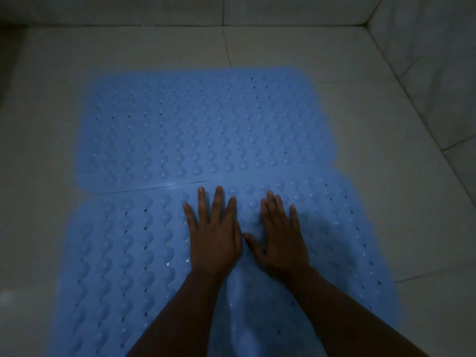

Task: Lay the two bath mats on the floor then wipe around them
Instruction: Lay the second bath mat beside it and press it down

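Head view
Far bath mat [203,124]: blue rubbery rectangle with rounded corners, rows of domed bumps and small drain holes, flat on the floor.
Near bath mat [123,253]: same blue bumpy sheet, its far edge meeting the far bath mat along a thin seam.
Left hand [213,238]: flat, fingers spread straight, pressing the near bath mat just below the seam, holding nothing.
Right hand [280,240]: flat beside it, fingers straight, pressing the same mat.
Floor [360,176]: pale smooth tiles with thin grout lines around both mats.
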A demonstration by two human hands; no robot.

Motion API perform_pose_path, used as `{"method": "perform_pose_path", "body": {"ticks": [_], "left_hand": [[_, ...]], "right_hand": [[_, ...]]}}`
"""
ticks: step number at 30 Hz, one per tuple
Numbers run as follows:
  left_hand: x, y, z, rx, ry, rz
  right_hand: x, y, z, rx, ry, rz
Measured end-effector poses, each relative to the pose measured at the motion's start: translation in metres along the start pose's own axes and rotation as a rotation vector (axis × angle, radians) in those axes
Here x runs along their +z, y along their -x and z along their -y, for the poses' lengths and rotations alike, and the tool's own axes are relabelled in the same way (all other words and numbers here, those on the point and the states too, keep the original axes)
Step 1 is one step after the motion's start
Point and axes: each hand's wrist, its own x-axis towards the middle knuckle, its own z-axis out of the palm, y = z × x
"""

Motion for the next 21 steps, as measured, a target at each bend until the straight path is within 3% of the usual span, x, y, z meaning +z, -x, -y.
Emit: {"method": "perform_pose_path", "body": {"ticks": [5,12,14,16,21], "left_hand": [[-0.007,-0.008,0.003,0.000,0.007,-0.026],[-0.030,0.007,-0.005,-0.062,0.043,0.054],[-0.036,0.012,-0.014,-0.068,0.070,0.075],[-0.033,0.017,-0.022,-0.031,0.077,0.081],[-0.001,0.015,-0.045,0.106,0.051,0.158]], "right_hand": [[0.001,-0.001,-0.001,-0.002,-0.002,0.032],[-0.060,-0.036,-0.006,0.120,-0.271,0.447],[-0.089,-0.048,-0.011,0.138,-0.309,0.398],[-0.105,-0.053,-0.011,0.156,-0.368,0.247],[-0.106,-0.063,-0.008,0.120,-0.444,-0.008]]}}
